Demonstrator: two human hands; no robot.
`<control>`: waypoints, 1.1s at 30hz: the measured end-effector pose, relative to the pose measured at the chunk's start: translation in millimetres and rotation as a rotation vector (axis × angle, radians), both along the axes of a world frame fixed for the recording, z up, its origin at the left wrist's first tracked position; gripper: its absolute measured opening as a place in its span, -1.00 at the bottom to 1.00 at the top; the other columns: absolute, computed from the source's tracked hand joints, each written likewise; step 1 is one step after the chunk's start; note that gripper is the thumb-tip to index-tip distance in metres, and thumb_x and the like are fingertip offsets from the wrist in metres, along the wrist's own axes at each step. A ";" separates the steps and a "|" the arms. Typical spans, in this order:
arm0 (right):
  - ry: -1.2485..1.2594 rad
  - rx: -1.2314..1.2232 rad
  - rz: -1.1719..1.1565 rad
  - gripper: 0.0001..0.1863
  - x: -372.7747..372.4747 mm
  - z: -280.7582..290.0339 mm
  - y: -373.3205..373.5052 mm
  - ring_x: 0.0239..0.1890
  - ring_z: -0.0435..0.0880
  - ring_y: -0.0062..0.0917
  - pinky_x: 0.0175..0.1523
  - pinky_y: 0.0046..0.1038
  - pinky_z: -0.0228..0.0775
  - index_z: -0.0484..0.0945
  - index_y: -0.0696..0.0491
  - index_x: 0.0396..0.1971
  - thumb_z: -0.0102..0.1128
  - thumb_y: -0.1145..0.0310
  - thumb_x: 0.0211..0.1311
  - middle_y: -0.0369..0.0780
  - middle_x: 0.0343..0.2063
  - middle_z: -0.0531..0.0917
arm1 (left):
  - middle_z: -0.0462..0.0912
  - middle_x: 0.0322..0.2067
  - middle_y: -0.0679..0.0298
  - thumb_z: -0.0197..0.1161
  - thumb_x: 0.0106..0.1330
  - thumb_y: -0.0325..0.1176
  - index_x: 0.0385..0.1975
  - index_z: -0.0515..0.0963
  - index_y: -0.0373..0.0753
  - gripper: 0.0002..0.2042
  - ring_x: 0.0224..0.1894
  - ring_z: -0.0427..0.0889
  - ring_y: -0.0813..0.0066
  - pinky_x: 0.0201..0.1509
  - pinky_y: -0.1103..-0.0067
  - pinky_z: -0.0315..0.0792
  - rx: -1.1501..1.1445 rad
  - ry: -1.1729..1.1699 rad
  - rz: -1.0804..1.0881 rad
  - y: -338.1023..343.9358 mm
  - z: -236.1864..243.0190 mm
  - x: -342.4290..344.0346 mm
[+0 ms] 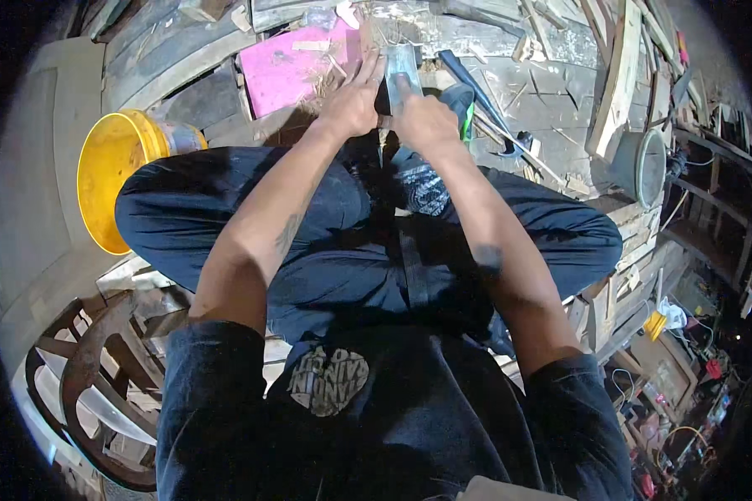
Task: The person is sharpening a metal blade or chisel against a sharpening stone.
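Note:
Both hands are close together at the top middle, over my crossed legs. My right hand (429, 123) is closed on a flat grey-blue strip (402, 60), its index finger laid along the top face. What the strip is made of, I cannot make out. Beside its left edge, my left hand (351, 107) reaches forward with fingers stretched out. That hand's thumb is hidden. Dark shadow fills the gap between the hands. A hammer with a dark blue handle (470, 79) lies just right of my right hand.
A pink sheet (288, 71) with wood scraps lies beyond my left hand. Left of my knee, a yellow bucket (100, 179) is tipped on its side. At the right stand a grey bucket (649, 169) and a long plank (617, 79). Wood offcuts and splinters litter the boards.

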State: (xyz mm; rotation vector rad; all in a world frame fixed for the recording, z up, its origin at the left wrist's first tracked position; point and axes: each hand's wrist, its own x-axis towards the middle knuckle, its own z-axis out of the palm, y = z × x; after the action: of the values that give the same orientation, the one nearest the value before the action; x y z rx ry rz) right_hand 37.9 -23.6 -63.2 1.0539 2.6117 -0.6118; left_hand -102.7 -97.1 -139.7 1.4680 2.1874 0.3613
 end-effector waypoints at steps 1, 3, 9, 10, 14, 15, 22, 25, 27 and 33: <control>-0.029 -0.039 -0.002 -0.36 3.9 -0.5 -2.2 -0.09 0.71 0.08 0.10 0.01 0.52 0.22 -0.16 0.46 0.00 0.19 0.38 0.15 -0.21 0.71 | -0.23 0.59 0.24 0.56 0.03 -0.07 0.57 -0.20 -0.14 0.19 0.57 0.01 0.14 0.59 0.10 0.00 -0.009 -0.044 -0.010 -1.1 -3.4 0.7; -0.268 -0.129 -0.028 -0.35 7.1 -4.0 -3.5 -0.10 0.71 0.09 0.10 0.02 0.51 0.20 -0.17 0.47 0.01 0.20 0.37 0.17 -0.22 0.71 | -0.23 0.59 0.25 0.57 0.02 -0.05 0.57 -0.20 -0.15 0.21 0.56 0.04 0.15 0.59 0.09 0.01 0.048 -0.073 0.018 -2.2 -7.4 -0.2; -0.102 -0.052 -0.029 -0.37 6.1 -14.9 0.0 -0.11 0.72 0.07 0.08 0.00 0.53 0.21 -0.17 0.46 -0.02 0.20 0.39 0.14 -0.19 0.71 | -0.21 0.59 0.25 0.58 -0.01 0.00 0.57 -0.26 -0.16 0.26 0.55 0.08 0.12 0.55 0.05 0.06 -0.018 -0.134 0.041 -0.7 -4.7 -2.0; -0.121 -0.043 -0.019 -0.37 5.7 -15.8 0.8 -0.12 0.72 0.06 0.07 0.00 0.53 0.21 -0.16 0.46 -0.01 0.20 0.39 0.14 -0.20 0.71 | -0.19 0.59 0.24 0.59 -0.03 0.02 0.57 -0.28 -0.16 0.28 0.55 0.07 0.10 0.55 0.06 0.07 -0.051 -0.119 0.064 0.3 -4.5 -2.4; -0.191 -0.046 0.010 -0.37 7.9 -14.1 0.9 -0.12 0.72 0.08 0.07 0.00 0.54 0.19 -0.15 0.48 -0.03 0.11 0.45 0.14 -0.20 0.72 | -0.13 0.57 0.12 0.58 -0.07 0.12 0.56 -0.37 -0.18 0.36 0.55 0.05 0.06 0.57 0.17 0.08 -0.126 -0.126 0.048 6.9 -8.0 -4.9; -0.359 -0.114 0.018 -0.36 9.2 -12.4 -0.5 -0.08 0.72 0.08 0.10 -0.02 0.54 0.16 -0.15 0.49 -0.04 0.04 0.47 0.14 -0.16 0.71 | -0.13 0.57 0.07 0.57 -0.07 0.15 0.55 -0.40 -0.20 0.38 0.55 0.06 0.06 0.58 0.19 0.08 -0.144 -0.131 0.032 5.4 -8.6 -4.6; -0.074 0.002 -0.001 -0.38 9.1 -15.2 1.5 -0.17 0.72 0.11 0.02 0.00 0.56 0.28 -0.07 0.43 0.00 0.19 0.38 0.19 -0.27 0.70 | -0.03 0.50 -0.20 0.59 -0.03 0.10 0.52 -0.45 -0.32 0.39 0.53 0.06 -0.05 0.58 0.21 0.06 -0.106 -0.199 -0.017 6.0 -5.3 -7.0; -0.303 -0.075 0.043 -0.35 12.0 -14.3 0.0 -0.16 0.72 0.12 0.12 0.01 0.51 0.19 -0.08 0.47 -0.02 0.18 0.40 0.22 -0.35 0.70 | 0.01 0.49 -0.21 0.53 -0.05 0.25 0.51 -0.47 -0.31 0.42 0.53 0.07 -0.08 0.58 0.22 0.04 -0.148 -0.051 -0.023 6.2 -7.2 -5.3; -0.289 -0.065 0.039 -0.35 11.5 -12.3 -0.6 -0.16 0.72 0.10 0.11 0.02 0.51 0.18 -0.09 0.48 -0.03 0.19 0.40 0.19 -0.34 0.71 | 0.03 0.49 -0.19 0.50 -0.07 0.30 0.52 -0.46 -0.31 0.43 0.51 0.12 -0.08 0.58 0.20 0.03 -0.133 0.014 -0.040 4.5 -9.3 -4.3; -0.086 -0.012 0.011 -0.35 5.1 -3.6 1.9 -0.02 0.71 0.02 0.10 -0.05 0.53 0.19 -0.04 0.46 -0.01 0.09 0.44 0.12 -0.18 0.72 | -0.16 0.55 -0.08 0.58 -0.07 0.19 0.52 -0.45 -0.31 0.42 0.46 0.22 -0.09 0.54 0.21 0.13 -0.113 -0.194 -0.029 5.8 -12.1 -8.2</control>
State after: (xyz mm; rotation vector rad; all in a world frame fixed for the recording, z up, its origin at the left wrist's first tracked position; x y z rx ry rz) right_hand 43.0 -21.7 -66.8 1.0380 2.5352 -0.5663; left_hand -110.9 -91.2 -151.7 1.3431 1.9984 0.3490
